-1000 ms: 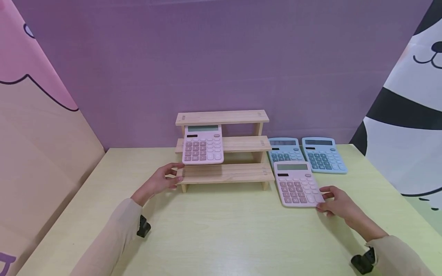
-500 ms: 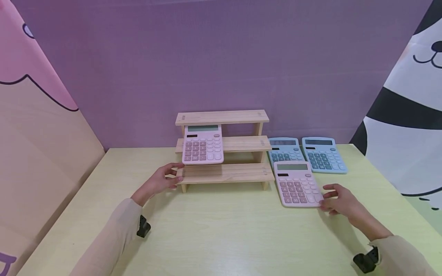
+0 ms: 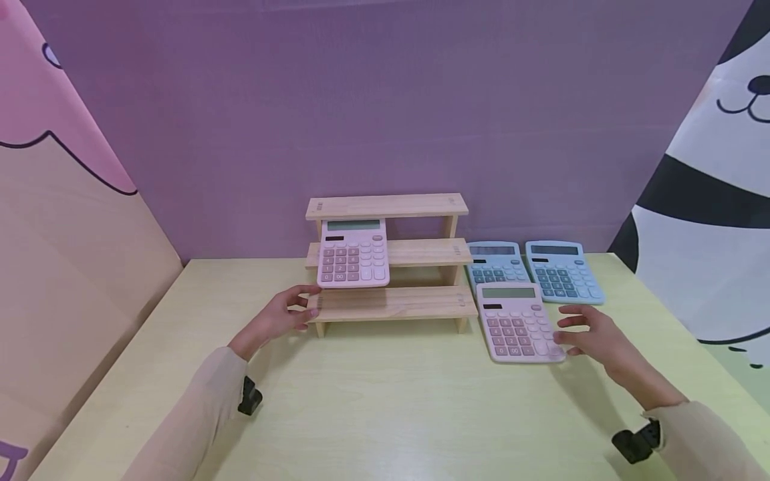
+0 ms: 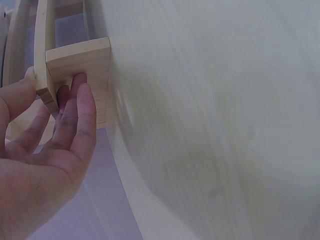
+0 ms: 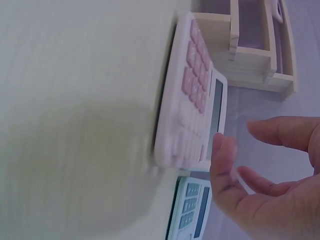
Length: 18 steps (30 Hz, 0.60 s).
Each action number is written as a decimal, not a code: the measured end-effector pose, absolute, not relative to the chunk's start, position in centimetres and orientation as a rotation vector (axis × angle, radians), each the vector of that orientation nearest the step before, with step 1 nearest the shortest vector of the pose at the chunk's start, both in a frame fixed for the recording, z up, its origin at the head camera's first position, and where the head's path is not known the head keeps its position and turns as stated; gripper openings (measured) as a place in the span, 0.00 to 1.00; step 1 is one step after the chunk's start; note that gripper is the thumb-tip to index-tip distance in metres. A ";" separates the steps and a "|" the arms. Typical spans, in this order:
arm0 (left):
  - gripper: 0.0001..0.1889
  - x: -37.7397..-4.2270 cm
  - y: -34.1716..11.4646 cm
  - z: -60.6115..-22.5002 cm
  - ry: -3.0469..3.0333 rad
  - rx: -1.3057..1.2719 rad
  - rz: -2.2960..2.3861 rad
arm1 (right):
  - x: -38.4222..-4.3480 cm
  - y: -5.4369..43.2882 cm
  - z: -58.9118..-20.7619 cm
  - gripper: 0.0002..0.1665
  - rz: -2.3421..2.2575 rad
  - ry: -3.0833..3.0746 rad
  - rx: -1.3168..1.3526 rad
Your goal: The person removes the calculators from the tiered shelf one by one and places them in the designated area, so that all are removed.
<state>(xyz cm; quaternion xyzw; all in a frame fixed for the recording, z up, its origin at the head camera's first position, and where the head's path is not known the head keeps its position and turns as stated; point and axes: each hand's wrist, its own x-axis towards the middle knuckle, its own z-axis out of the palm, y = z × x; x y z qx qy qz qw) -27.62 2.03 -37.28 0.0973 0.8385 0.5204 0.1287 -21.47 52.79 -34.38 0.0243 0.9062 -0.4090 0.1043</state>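
My left hand (image 3: pixel 278 315) grips the left end of the lowest board of a three-tier wooden shelf (image 3: pixel 397 304); in the left wrist view its thumb is at the board and the fingers (image 4: pixel 85 105) curl beneath. A pink calculator (image 3: pixel 353 252) sits on the left of the shelf, over the middle tier, its screen end up under the top board. To the right of the shelf lies a second pink calculator (image 3: pixel 519 324) on the table. My right hand (image 3: pixel 595 342), fingers loosely bent, hovers just beside its lower right corner; the right wrist view shows nothing between thumb and fingers.
Two blue calculators (image 3: pixel 496 262) lie behind the second pink one, the left one partly covered by it. The light wooden table (image 3: pixel 385 401) ends at a purple backdrop (image 3: pixel 385 100). Printed cartoon panels stand at both sides.
My right hand has let go of the pink calculator on the table and lifted slightly up and away from its corner. My left hand stays on the shelf.
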 end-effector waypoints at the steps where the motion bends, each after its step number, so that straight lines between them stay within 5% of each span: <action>1: 0.26 -27.6 2.0 -37.3 2.439 0.283 1.514 | -21.5 52.6 -34.3 0.39 -1.216 2.674 0.052; 18: 0.27 -27.7 2.0 -37.4 2.421 0.301 1.548 | -22.4 48.0 -34.6 0.30 -1.365 2.643 -0.175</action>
